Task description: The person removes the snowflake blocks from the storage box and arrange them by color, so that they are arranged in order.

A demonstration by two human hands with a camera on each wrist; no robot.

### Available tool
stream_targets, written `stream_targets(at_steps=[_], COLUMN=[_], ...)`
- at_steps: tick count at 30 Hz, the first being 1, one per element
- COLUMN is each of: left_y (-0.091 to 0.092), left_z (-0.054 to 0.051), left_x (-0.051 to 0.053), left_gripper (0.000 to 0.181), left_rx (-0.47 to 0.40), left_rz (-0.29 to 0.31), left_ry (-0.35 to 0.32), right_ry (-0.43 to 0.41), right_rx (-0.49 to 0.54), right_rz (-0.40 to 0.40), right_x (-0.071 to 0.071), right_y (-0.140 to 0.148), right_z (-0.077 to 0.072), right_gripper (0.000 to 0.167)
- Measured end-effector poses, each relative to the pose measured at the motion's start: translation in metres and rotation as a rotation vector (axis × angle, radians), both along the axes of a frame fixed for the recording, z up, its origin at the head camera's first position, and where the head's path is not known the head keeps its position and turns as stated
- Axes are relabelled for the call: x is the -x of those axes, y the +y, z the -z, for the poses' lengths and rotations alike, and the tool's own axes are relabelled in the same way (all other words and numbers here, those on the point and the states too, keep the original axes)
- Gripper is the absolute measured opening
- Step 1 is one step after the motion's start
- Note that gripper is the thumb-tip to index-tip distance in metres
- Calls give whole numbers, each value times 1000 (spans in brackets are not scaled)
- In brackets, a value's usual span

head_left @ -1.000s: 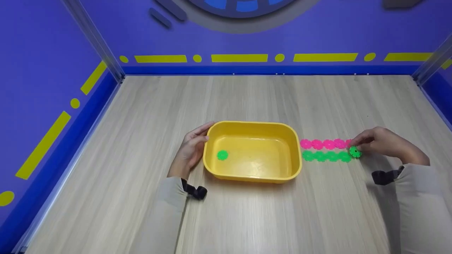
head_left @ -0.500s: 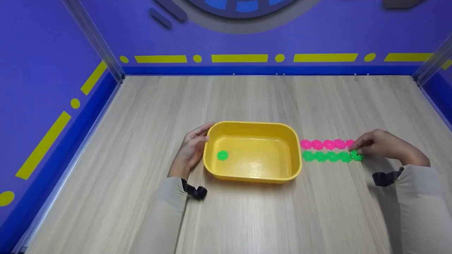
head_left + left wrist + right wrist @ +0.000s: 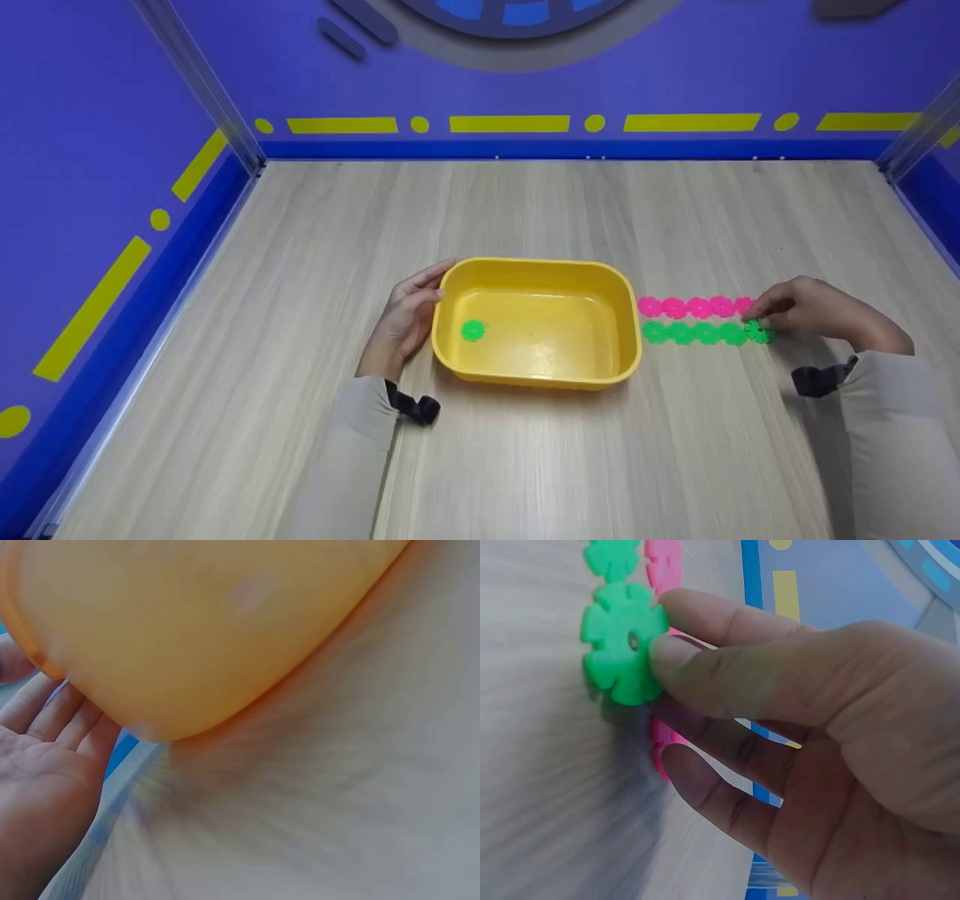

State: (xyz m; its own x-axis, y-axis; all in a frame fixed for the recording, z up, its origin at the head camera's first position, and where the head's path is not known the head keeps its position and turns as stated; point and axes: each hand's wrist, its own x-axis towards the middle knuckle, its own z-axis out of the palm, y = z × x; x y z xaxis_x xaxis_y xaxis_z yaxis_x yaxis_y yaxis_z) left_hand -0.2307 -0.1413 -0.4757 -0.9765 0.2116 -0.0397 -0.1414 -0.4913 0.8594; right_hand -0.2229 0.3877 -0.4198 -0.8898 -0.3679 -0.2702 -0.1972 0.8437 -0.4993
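In the head view my left hand (image 3: 403,319) holds the left end of a yellow plastic tub (image 3: 536,380), thumb at the rim and fingers along the outer wall. One green flower-shaped disc (image 3: 472,330) lies inside, toward the left. My right hand (image 3: 814,309) pinches another green notched disc (image 3: 626,645) between thumb and index finger, at the right end of a row of green discs (image 3: 681,332). The right wrist view shows that disc close to the table, its neighbour just beyond it. A parallel row of pink discs (image 3: 699,307) lies behind, partly covered by my right fingers.
Both rows run rightward from the tub's right side across the wood-grain table (image 3: 555,465). A blue-purple panel (image 3: 517,97) with yellow marks stands along the back, and another side panel (image 3: 82,187) borders the left.
My right hand has shifted slightly right and toward me, lowering the green disc to the end of the green row. The left hand and tub stay in place.
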Motion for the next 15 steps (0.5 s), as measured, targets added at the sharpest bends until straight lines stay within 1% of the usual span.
stream_targets(at_steps=[7,15], left_y=[0,1], left_z=[0,0], left_x=[0,0], left_gripper=[58,57], left_rx=[0,8], left_rz=[-5,-11], left_ry=[6,8], right_ry=[1,-18], right_rx=[-10,6], right_rz=[12,18], right_x=[0,-1], right_y=[1,0], right_z=[1,-1], right_gripper=[16,15])
